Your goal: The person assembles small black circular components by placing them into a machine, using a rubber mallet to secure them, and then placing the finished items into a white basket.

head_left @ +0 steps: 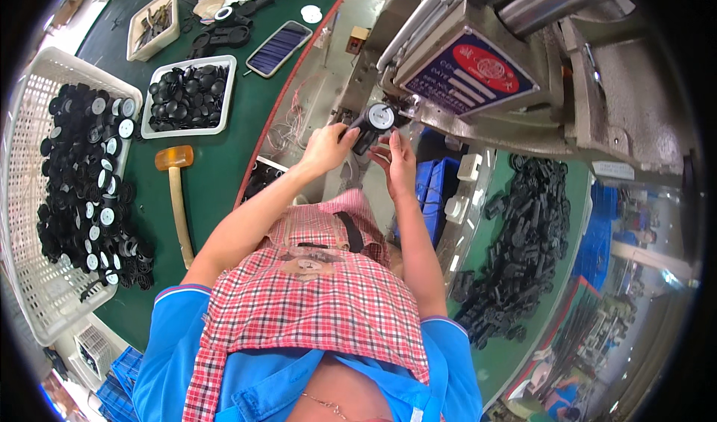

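Note:
At the machine in front of me, my left hand grips a black plastic part by its near left side. A round light-grey disc sits on the part's upper end, close under the machine head. My right hand is just to the right of the part, fingers apart and slightly bent. Its fingertips come near the part's edge; whether they touch it I cannot tell.
A metal press fills the upper right. On the green table stand a white basket of black wheels, a tray of black caps and a mallet. Black parts are heaped at right, beside blue bins.

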